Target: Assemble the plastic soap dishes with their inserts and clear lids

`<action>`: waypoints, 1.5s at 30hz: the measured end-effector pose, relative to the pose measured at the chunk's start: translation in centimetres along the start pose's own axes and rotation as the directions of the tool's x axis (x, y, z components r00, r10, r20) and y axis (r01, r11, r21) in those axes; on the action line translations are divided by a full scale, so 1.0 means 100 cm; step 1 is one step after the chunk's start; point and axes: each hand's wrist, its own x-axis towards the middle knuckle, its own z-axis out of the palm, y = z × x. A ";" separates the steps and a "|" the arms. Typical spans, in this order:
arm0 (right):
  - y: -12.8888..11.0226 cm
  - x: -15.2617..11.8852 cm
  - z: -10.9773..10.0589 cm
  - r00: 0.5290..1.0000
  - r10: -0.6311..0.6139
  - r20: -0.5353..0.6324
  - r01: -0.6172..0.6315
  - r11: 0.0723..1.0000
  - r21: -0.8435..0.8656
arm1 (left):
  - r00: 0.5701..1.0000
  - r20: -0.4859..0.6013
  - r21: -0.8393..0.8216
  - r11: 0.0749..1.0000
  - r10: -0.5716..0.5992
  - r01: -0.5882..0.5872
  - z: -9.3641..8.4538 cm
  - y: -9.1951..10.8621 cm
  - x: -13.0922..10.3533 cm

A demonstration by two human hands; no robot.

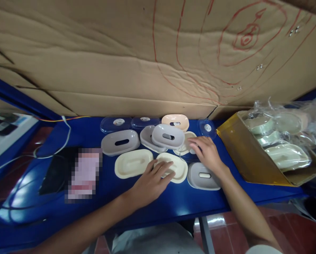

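My left hand (155, 178) lies with fingers spread over a shallow cream oval dish (180, 165), touching it. A second cream dish (132, 163) rests just left of it. My right hand (208, 151) curls its fingers at the right edge of another cream dish (186, 147); the grip is partly hidden. That dish sits partly behind a pale grey dish with a slot (160, 131), which overlaps another grey dish (146, 137). Below my right hand is a further grey slotted dish (209, 180). To the left stands one more grey slotted dish (108, 144).
Along the back are clear plastic lids (108, 126) and a peach dish (168, 118), against a cardboard wall (107, 77) with red drawing. At right is a box (242, 155) of bagged dishes. At left are a blurred pink item (85, 173) and a white cable (67, 132).
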 end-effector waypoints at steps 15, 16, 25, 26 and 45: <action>-0.031 -0.104 -0.045 0.956 -0.060 0.287 0.093 0.991 -0.101 | 0.999 0.032 -0.008 1.000 -0.028 0.028 -0.003 -0.004 -0.001; -0.033 -0.113 -0.044 0.955 -0.066 0.291 0.105 0.987 -0.120 | 0.999 0.034 -0.015 0.999 -0.028 0.028 -0.003 -0.004 -0.001; 0.000 -0.116 -0.053 0.989 0.004 0.149 0.014 0.993 -0.115 | 0.998 0.055 -0.019 1.000 -0.012 0.013 -0.005 0.003 0.000; 0.005 -0.113 -0.052 0.992 0.010 0.127 0.007 0.991 -0.131 | 0.998 0.056 -0.019 1.000 -0.008 0.010 -0.005 0.004 -0.001; 0.014 0.090 0.026 0.975 0.030 0.222 0.031 0.964 -0.262 | 0.999 0.027 -0.093 0.995 0.036 -0.034 0.000 0.005 -0.005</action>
